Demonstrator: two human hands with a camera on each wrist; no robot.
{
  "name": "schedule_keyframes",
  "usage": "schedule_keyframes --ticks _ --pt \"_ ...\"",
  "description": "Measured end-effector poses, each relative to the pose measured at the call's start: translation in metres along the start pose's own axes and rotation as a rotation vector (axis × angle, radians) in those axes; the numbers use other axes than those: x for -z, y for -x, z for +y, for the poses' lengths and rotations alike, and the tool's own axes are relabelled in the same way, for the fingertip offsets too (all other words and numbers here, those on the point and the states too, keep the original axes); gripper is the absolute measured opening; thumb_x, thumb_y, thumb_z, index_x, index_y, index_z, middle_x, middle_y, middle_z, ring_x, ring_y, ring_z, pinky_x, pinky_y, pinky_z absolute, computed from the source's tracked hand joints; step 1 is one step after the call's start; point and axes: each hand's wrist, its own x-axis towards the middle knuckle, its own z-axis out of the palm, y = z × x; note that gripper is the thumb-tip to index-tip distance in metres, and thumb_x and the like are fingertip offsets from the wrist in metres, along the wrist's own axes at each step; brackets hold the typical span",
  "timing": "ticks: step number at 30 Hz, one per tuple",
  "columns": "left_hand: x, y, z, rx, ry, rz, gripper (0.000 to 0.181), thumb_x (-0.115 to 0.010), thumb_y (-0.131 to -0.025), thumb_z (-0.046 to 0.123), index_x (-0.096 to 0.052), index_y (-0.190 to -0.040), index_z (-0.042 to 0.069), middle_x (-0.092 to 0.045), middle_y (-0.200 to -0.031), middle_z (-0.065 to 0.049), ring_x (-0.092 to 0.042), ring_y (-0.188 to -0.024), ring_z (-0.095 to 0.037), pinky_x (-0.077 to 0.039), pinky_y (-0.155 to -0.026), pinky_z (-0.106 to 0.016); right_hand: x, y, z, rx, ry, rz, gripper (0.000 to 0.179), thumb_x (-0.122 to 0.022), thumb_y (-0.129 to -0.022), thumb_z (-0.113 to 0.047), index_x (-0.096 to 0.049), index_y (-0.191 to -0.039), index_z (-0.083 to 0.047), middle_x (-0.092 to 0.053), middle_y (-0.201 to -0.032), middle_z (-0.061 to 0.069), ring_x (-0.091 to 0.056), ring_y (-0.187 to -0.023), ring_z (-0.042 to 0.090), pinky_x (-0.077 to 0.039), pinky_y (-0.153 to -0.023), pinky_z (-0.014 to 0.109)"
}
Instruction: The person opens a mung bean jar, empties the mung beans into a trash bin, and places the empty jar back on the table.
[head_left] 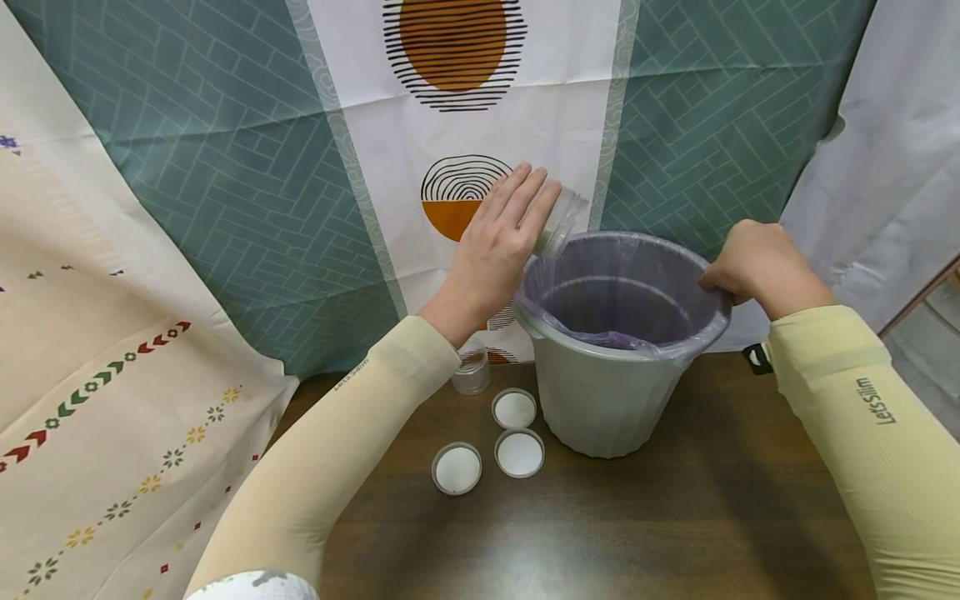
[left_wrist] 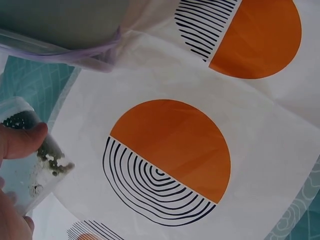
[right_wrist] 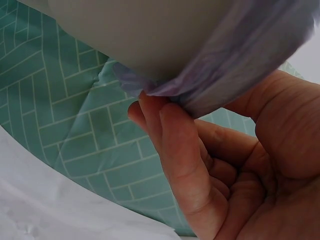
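My left hand holds a clear plastic jar, tilted above the left rim of a grey bin. In the left wrist view, the thumb lies across that jar, and dark greenish bits show inside it. A thin purple bag lines the bin and folds over its rim. On the opposite side, my right hand grips the bin's rim. The right wrist view has its fingers under the liner-covered edge, with the thumb partly hidden.
Left of the bin, three round lids with white inner faces lie on the dark wooden table. A second clear jar stands behind them, partly covered by the left forearm. Patterned cloth hangs behind the table.
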Motion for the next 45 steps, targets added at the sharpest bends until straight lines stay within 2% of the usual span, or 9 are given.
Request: schedule_keyframes --ticks 6,17,28,32,39,45 --pt "-0.0003 0.0004 -0.0007 -0.021 0.01 0.023 0.042 -0.045 -0.092 -0.003 -0.05 -0.133 0.005 -0.049 -0.139 -0.014 -0.039 -0.135 -0.028 -0.023 -0.117 -0.034 -0.0008 0.0002 -0.0003 -0.004 -0.006 -0.001 0.027 -0.069 -0.07 -0.028 -0.063 -0.06 -0.003 -0.062 -0.054 0.007 -0.054 -0.082 0.04 -0.047 -0.068 0.043" --pt "0.0043 0.0001 0.0011 -0.035 -0.002 -0.029 0.043 -0.043 -0.094 0.0 -0.048 -0.137 0.009 -0.046 -0.141 -0.013 -0.034 -0.138 -0.028 -0.02 -0.118 -0.034 -0.0019 0.0005 -0.001 -0.007 0.003 -0.007 0.027 -0.069 -0.07 -0.028 -0.063 -0.058 -0.004 -0.062 -0.054 0.006 -0.056 -0.078 0.038 -0.047 -0.067 0.043" --pt "0.0041 0.0009 0.0017 -0.04 -0.014 -0.018 0.045 -0.045 -0.094 -0.001 -0.047 -0.137 0.01 -0.046 -0.142 -0.013 -0.032 -0.139 -0.027 -0.02 -0.118 -0.034 -0.0023 0.002 -0.0003 -0.01 -0.005 0.004 0.028 -0.071 -0.069 -0.028 -0.063 -0.063 -0.001 -0.063 -0.057 0.009 -0.052 -0.086 0.045 -0.049 -0.071 0.046" --pt "0.0034 0.0006 0.0015 -0.04 0.0 -0.013 0.044 -0.043 -0.095 -0.001 -0.047 -0.137 0.01 -0.045 -0.143 -0.013 -0.031 -0.14 -0.026 -0.019 -0.118 -0.034 -0.0023 0.002 -0.0002 -0.009 -0.004 0.006 0.027 -0.07 -0.069 -0.028 -0.064 -0.061 -0.002 -0.063 -0.055 0.007 -0.053 -0.085 0.043 -0.048 -0.07 0.045" --pt "0.0036 -0.0009 0.0009 -0.058 -0.009 -0.012 0.046 -0.047 -0.093 -0.002 -0.047 -0.138 0.01 -0.045 -0.143 -0.013 -0.031 -0.14 -0.027 -0.019 -0.118 -0.034 -0.0016 0.0014 -0.0002 -0.01 0.006 0.005 0.028 -0.071 -0.069 -0.028 -0.064 -0.06 -0.002 -0.062 -0.053 0.006 -0.057 -0.078 0.038 -0.048 -0.066 0.043" --pt "0.0054 -0.002 0.0012 -0.077 -0.02 -0.021 0.044 -0.042 -0.095 -0.001 -0.046 -0.138 0.01 -0.044 -0.143 -0.013 -0.031 -0.14 -0.027 -0.018 -0.118 -0.033 -0.0007 0.0012 -0.0003 -0.011 0.001 -0.004 0.028 -0.07 -0.069 -0.028 -0.064 -0.061 -0.002 -0.063 -0.054 0.007 -0.057 -0.08 0.039 -0.048 -0.066 0.043"
